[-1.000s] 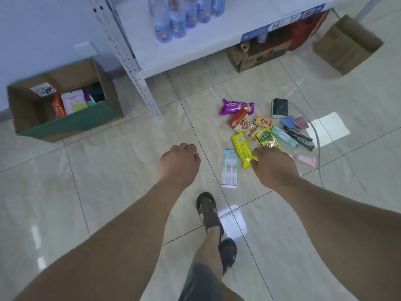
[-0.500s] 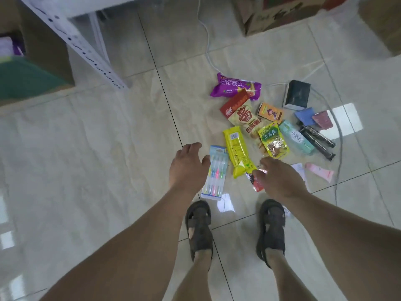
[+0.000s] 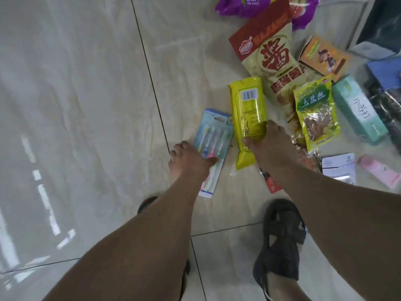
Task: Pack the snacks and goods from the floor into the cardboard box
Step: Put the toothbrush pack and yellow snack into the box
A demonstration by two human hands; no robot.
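A pile of snacks and goods lies on the tiled floor at the upper right. My left hand (image 3: pixel 189 162) rests on the lower half of a blue toothbrush pack (image 3: pixel 213 135), thumb across it. My right hand (image 3: pixel 275 148) presses on the lower part of a long yellow packet (image 3: pixel 248 111), fingers curled over it. Right of it lie a red and cream chip bag (image 3: pixel 271 53), a green-yellow snack pouch (image 3: pixel 314 114), a teal box (image 3: pixel 358 109) and an orange packet (image 3: pixel 325 55). A purple bag (image 3: pixel 260 5) is at the top. The cardboard box is out of view.
A white card (image 3: pixel 339 168) and a pink tube (image 3: pixel 379 171) lie at the right edge, with a dark box (image 3: pixel 382 29) and black packets (image 3: pixel 386 105) beyond. A small red wrapper (image 3: pixel 272 183) peeks from under my right wrist. My sandalled feet (image 3: pixel 282 240) stand just below the pile.
I have bent much closer to the floor. My left hand moved onto the toothbrush pack and my right hand moved from the red wrapper up onto the yellow packet.
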